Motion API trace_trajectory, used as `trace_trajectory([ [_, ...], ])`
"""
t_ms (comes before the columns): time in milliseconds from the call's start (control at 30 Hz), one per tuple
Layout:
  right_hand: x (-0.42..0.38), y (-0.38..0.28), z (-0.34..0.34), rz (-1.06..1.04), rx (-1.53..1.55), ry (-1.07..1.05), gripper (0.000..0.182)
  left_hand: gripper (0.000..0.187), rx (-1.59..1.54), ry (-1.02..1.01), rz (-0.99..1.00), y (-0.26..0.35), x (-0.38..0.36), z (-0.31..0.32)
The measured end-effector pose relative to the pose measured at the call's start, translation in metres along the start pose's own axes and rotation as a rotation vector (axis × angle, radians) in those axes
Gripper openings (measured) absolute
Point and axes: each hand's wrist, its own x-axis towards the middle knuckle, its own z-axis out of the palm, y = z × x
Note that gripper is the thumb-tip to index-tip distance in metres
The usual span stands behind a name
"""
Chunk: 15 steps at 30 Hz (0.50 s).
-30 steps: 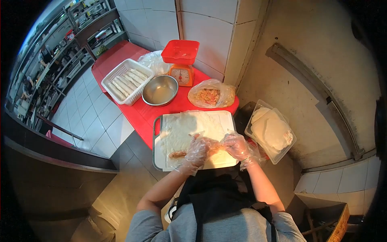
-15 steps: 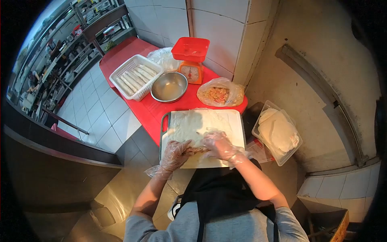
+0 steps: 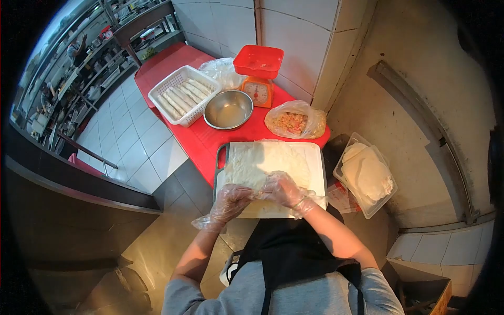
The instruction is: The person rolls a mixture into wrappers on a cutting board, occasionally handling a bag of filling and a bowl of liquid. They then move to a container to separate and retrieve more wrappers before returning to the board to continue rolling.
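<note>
A thin, pale dough wrapper (image 3: 278,159) lies flat on a white cutting board (image 3: 316,176) with a green edge. Both my hands wear clear plastic gloves and meet at the wrapper's near edge. My left hand (image 3: 231,202) is closed on the left part of that edge, fingertips curled in. Close beside it, my right hand (image 3: 282,189) pinches the edge from the right. What lies under the fingers is mostly hidden. Beyond the board sits a plastic bag of orange-red filling (image 3: 294,124).
On the red table (image 3: 184,142) stand a white basket (image 3: 188,119) of rolled wrappers, a steel bowl (image 3: 228,109) and an orange scale (image 3: 257,92) with a red pan. At right, a clear container (image 3: 374,210) holds stacked wrappers (image 3: 365,170). Far left, people work among kitchen shelves.
My hands have drawn closer together at the wrapper's near edge. The brownish filling seen between them before is now covered by fingers and wrapper. The whole view has shifted slightly.
</note>
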Motion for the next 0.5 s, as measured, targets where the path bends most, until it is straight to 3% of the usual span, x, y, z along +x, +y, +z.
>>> trace_trajectory([
  [133, 0.002, -0.016, -0.018, -0.030, -0.003, 0.030, 0.022, 0.030, 0.058, -0.052, 0.075, 0.000, 0.011, 0.007],
  [233, -0.011, -0.016, -0.019, 0.049, -0.077, 0.079, 0.024, 0.029, 0.176, -0.052, -0.124, 0.039, 0.023, 0.000],
  [267, -0.018, -0.012, -0.015, 0.097, -0.111, 0.109, 0.028, 0.032, 0.197, -0.077, -0.100, 0.032, 0.019, 0.004],
  [367, -0.027, -0.002, -0.014, 0.125, -0.203, -0.072, 0.033, 0.040, 0.272, -0.154, -0.076, 0.012, 0.012, 0.015],
  [433, -0.021, -0.021, -0.039, 0.054, -0.270, 0.032, 0.030, 0.043, 0.345, -0.227, -0.133, 0.017, 0.016, 0.013],
  [500, -0.023, -0.021, -0.054, 0.028, -0.245, 0.084, 0.028, 0.042, 0.390, -0.162, -0.228, 0.038, 0.023, 0.008],
])
